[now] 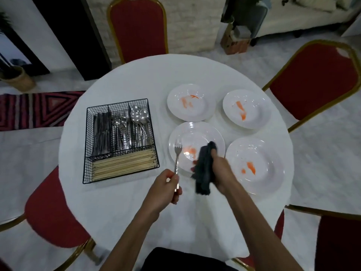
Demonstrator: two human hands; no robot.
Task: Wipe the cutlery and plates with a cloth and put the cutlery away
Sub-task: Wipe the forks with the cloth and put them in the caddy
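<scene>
Left hand (166,189) pinching fork (177,157) upright over near plate's rim (218,137), right hand (219,171) gripping dark cloth (204,171) beside it, wire caddy (154,145) just left, bare tablecloth (121,202) nearer the person

I record my left hand (166,189) gripping a fork (177,153) at the near-left plate's (195,132) left edge; my right hand (220,173) clutches a cloth (204,173) over that plate.

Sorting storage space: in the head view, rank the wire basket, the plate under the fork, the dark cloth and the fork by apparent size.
1. wire basket
2. plate
3. cloth, bunched, so its full size is unsure
4. fork, about as long as the cloth but thinner
</scene>
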